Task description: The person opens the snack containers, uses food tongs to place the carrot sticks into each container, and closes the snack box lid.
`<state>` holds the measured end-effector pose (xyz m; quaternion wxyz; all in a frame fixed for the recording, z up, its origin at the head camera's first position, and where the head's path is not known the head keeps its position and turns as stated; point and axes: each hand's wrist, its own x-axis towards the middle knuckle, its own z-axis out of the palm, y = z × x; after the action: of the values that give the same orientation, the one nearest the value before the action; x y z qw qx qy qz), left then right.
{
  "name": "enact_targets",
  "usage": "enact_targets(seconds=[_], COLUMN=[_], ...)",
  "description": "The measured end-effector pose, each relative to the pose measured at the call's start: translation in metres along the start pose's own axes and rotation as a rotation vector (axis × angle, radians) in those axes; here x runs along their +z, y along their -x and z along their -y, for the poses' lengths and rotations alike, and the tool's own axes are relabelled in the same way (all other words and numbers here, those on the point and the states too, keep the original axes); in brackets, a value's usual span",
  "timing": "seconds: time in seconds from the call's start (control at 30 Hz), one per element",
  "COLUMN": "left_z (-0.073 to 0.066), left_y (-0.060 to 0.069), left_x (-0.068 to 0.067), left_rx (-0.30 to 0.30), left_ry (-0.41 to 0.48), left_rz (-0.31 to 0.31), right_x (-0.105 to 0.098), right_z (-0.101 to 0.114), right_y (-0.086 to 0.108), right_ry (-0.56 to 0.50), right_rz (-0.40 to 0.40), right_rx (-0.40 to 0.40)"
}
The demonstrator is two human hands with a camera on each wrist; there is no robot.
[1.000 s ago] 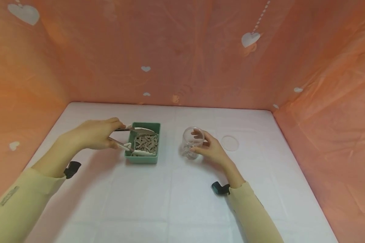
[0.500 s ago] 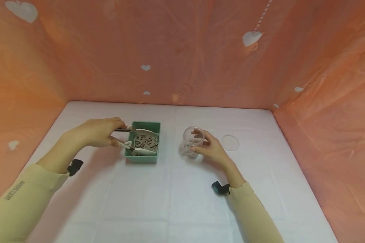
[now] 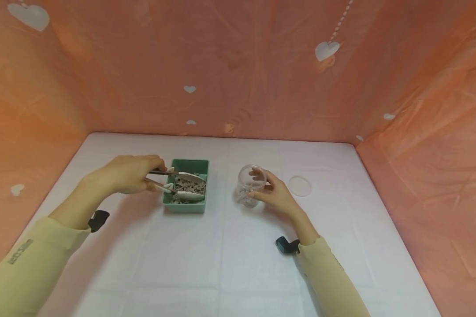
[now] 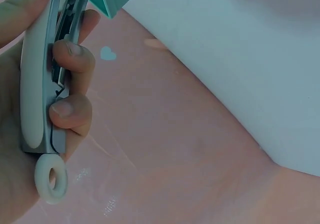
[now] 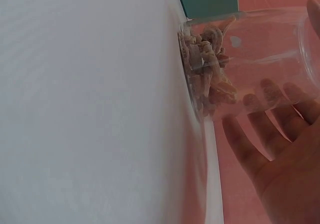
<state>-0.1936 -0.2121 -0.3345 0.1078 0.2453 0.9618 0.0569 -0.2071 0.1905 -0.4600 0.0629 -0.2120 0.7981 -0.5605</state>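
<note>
Brown pieces (image 3: pixel 190 187) are lying between the heads of the tongs (image 3: pixel 189 196), inside the green box (image 3: pixel 185 208), left of centre toward the far edge of the table (image 3: pixel 222 255). Compared with half a second ago, the heads are standing closer together and more bare green is showing beyond them; you are, it seems, gathering a load. Your left hand (image 3: pixel 128 174) is gripping the handles, fingers curling round them. Your right hand (image 3: pixel 275 191) is holding the clear cup (image 3: pixel 243 186) (similar pieces are covering its bottom) with partly spread fingers. A clear disc (image 3: pixel 299 186) is lying nearer the far right corner.
</note>
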Motion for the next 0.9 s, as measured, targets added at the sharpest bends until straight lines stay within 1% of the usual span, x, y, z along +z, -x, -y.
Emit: enact_targets(seconds=[0.1, 0.43, 0.53, 0.77, 0.9], left_z=[0.0, 0.007, 0.009, 0.012, 0.013], left_y=[0.0, 0.006, 0.007, 0.011, 0.014], left_x=[0.001, 0.007, 0.009, 0.011, 0.012], left_rx=[0.01, 0.035, 0.033, 0.036, 0.033], left_ry=[-0.012, -0.014, -0.018, -0.025, -0.025], left_rz=[-0.019, -0.08, -0.09, -0.104, -0.121], right_x=[0.0, 0.0, 0.001, 0.0, 0.0], right_z=[0.0, 0.001, 0.0, -0.004, -0.005], right_y=[0.0, 0.0, 0.0, 0.0, -0.001], right_ry=[-0.001, -0.012, -0.013, 0.006, 0.011], right_rz=[0.001, 0.001, -0.001, 0.005, 0.0], right_rx=[-0.002, 0.006, 0.005, -0.042, -0.031])
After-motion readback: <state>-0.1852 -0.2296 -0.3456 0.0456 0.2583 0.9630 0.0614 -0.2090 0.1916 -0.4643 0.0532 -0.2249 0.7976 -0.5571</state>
